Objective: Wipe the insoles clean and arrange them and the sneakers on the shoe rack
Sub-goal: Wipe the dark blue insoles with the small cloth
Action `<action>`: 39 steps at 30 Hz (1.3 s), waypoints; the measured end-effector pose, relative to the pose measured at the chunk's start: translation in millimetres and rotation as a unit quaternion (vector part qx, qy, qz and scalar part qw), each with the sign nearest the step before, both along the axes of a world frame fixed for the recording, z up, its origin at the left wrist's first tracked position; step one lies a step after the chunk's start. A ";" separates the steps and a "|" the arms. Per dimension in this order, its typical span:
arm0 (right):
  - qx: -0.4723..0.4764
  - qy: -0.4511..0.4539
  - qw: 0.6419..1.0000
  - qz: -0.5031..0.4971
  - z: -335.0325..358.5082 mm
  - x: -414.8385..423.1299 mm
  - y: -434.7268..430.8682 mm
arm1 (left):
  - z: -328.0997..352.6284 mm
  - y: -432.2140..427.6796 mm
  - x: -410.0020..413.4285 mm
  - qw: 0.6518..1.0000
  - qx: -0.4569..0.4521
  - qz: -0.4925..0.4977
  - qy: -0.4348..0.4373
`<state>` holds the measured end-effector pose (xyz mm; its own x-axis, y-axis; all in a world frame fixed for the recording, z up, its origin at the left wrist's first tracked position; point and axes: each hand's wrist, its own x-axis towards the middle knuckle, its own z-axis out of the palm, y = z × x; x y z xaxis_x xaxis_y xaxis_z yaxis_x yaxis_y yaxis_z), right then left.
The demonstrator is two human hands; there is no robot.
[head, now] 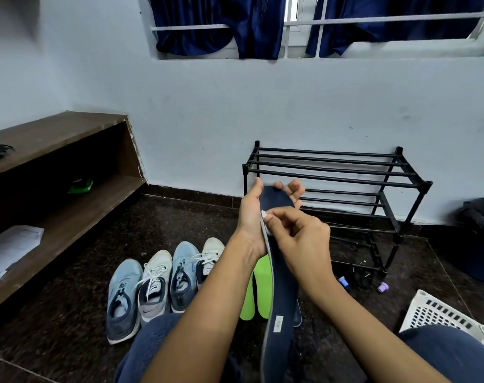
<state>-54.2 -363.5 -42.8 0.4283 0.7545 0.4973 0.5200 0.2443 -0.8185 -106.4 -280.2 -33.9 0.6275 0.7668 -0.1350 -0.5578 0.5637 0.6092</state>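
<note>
Insole [282, 286] | held at toe by left hand [250, 217] | wipe [263, 215] pinched by right hand [301, 239] | risk: small wipe may be dropped if pinch is loosened

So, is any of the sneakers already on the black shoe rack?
No, all four sneakers stand in a row on the floor, left of the shoe rack, whose visible bars carry nothing.

Dark speckled stone floor [69, 313] carries: four blue and white lace-up sneakers [152, 286] in a row, two lime-green insoles [247, 305], black metal-bar shoe rack [335, 172].
</note>
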 end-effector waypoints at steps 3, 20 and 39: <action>0.038 -0.066 0.996 -0.049 1.9 7.8 8.0 | -0.3 -9.8 5.8 1.000 0.003 -0.025 0.009; 0.022 -0.002 1.000 -0.007 7.2 6.5 5.1 | 8.2 -14.0 2.8 1.000 -0.006 -0.019 -0.009; -0.026 0.033 0.999 0.012 8.4 8.8 8.0 | 4.1 -1.4 5.0 1.000 0.001 -0.013 0.010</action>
